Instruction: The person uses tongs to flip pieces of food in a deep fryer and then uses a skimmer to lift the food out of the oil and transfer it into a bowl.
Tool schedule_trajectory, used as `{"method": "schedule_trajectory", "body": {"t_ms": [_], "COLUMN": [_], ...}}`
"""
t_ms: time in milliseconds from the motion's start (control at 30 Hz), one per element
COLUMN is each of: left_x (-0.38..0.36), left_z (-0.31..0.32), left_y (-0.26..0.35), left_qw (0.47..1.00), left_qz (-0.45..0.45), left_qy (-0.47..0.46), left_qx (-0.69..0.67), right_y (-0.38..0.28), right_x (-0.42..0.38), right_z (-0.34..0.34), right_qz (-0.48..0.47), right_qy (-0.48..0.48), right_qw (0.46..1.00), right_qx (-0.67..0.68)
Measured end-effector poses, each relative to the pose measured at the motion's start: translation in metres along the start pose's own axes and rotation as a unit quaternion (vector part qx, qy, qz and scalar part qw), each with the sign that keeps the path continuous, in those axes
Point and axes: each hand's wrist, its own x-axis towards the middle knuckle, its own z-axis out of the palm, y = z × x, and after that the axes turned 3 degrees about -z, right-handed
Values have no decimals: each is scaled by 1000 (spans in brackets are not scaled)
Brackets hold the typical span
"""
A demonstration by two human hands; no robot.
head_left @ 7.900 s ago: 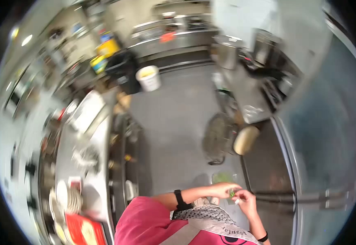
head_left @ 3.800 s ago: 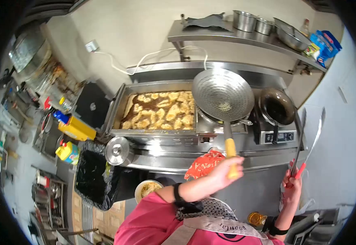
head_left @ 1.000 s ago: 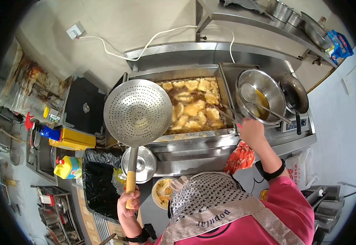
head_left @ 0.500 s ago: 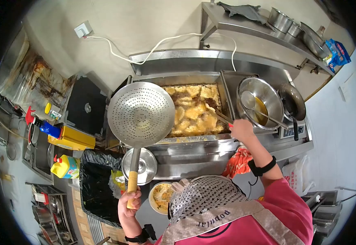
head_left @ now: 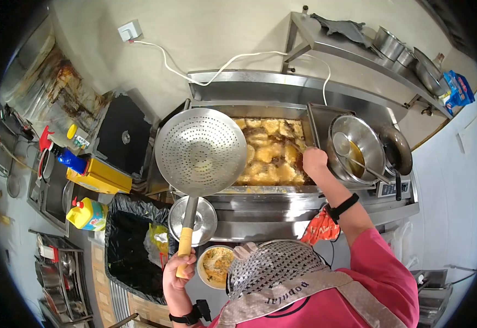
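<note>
My left hand (head_left: 176,269) is wrapped round the yellow grip of a large perforated metal strainer ladle (head_left: 200,150). Its round bowl hangs over the left part of the fryer (head_left: 274,189) and hides what lies beneath. Golden-brown pieces of food (head_left: 271,150) crowd the bubbling oil. Over the fryer's right edge, my right hand (head_left: 315,159) is closed round a slim brownish cooking tool, mostly hidden behind the fingers; its exact kind does not show now.
Right of the fryer stands a steel bowl (head_left: 371,139) with a ladle and yellow liquid, then a dark pan (head_left: 405,150). Nearer me are a round metal lid (head_left: 208,218), a bowl of orange crumbly food (head_left: 217,266) and a black-lined bin (head_left: 119,246).
My right hand has moved up slightly, and its tool's pale tip no longer shows. The strainer ladle stays over the fryer's left side. The whole view has shifted a little.
</note>
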Motion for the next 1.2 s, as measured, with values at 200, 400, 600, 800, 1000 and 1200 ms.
{"method": "schedule_trajectory", "body": {"t_ms": [200, 400, 600, 800, 1000, 1200], "left_x": [-2, -9, -19, -18, -18, -13], "left_z": [5, 5, 6, 7, 9, 22], "left_y": [2, 9, 14, 13, 12, 15], "left_qw": [1000, 1000, 999, 999, 999, 999], "left_qz": [7, -1, 11, 14, 16, 3], "left_qy": [13, -1, 24, 23, 30, 18], "left_qx": [20, 6, 39, 23, 22, 51], "right_y": [16, -9, -30, -5, 13, -1], "right_x": [-32, 1, 41, 10, -22, -58], "right_z": [-33, -26, 11, -45, -69, -73], "right_qz": [39, -44, -35, -48, 0, -123], "right_qy": [-36, 69, 119, -67, -7, -61], "right_qw": [995, 997, 989, 993, 991, 978], "right_qx": [86, -12, -81, 86, 132, 160]}}
